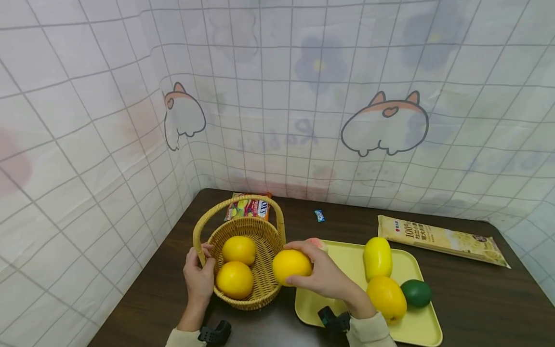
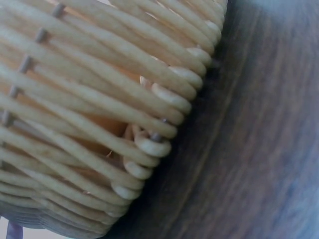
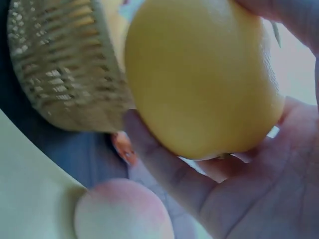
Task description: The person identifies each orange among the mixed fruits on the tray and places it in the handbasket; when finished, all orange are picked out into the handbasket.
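Note:
My right hand holds a smooth yellow-orange orange between thumb and fingers, just off the right rim of the wicker basket. In the right wrist view the orange fills the grasp, with the basket beyond it. My left hand grips the basket's left side at the foot of its arched handle. Two more oranges lie inside, a rear one and a front one. The left wrist view shows the woven wall close up, its base on the dark table.
Right of the basket, a yellow tray carries a long yellow fruit, a larger orange-yellow fruit, a dark green fruit and a pinkish peach. Behind lie a candy bag, a small blue packet and a noodle pack.

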Demonstrator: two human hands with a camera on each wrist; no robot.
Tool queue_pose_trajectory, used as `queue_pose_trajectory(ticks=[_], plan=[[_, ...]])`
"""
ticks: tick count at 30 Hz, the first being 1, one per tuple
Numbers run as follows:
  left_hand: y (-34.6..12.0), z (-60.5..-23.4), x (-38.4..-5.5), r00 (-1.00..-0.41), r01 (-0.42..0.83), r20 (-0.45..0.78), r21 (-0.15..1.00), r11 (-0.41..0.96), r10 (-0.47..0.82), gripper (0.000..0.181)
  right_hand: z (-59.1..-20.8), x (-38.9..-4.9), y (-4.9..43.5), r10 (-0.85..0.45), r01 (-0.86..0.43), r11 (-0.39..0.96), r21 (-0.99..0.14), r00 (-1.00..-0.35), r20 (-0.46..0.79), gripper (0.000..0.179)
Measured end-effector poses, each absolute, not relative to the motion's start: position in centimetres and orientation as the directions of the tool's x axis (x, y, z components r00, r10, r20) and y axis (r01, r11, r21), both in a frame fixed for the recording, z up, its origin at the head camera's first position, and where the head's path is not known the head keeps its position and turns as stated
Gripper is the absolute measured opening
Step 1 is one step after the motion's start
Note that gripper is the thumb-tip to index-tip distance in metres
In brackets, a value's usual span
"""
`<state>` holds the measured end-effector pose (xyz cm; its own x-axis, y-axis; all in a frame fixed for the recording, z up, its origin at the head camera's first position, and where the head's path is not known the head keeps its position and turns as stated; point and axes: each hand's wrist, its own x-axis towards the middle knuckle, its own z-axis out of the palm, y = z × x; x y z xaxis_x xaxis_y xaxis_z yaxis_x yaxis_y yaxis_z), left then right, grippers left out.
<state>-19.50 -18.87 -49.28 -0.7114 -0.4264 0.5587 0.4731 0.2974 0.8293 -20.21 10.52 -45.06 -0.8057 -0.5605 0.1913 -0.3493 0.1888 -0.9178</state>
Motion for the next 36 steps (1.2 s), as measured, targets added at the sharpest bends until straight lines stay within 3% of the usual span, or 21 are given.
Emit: queue_pose_trajectory(ticks=[12,21,36], plan=[[-18.8,-49.2,-19.4,-0.715,0.47,0.555,0.832,0.296,-0.426,0.012,-43.4,-18.4,7.0,-0.528,-0.452,0.093,-0.887,-0.778,0.34,0.057],[-18.9,-49.2,-19.4,-0.711,0.475,0.56,0.829,0.296,-0.426,0.01,-46.3,-19.2,5.5,-0.468,-0.48,0.211,-0.852,-0.815,0.343,0.063],[-19.0,-49.5,-19.6,-0.708,0.478,0.566,0.825,0.303,-0.423,0.01,-46.7,-18.7,3.5,-0.316,-0.439,0.303,-0.846,-0.884,0.345,0.064]])
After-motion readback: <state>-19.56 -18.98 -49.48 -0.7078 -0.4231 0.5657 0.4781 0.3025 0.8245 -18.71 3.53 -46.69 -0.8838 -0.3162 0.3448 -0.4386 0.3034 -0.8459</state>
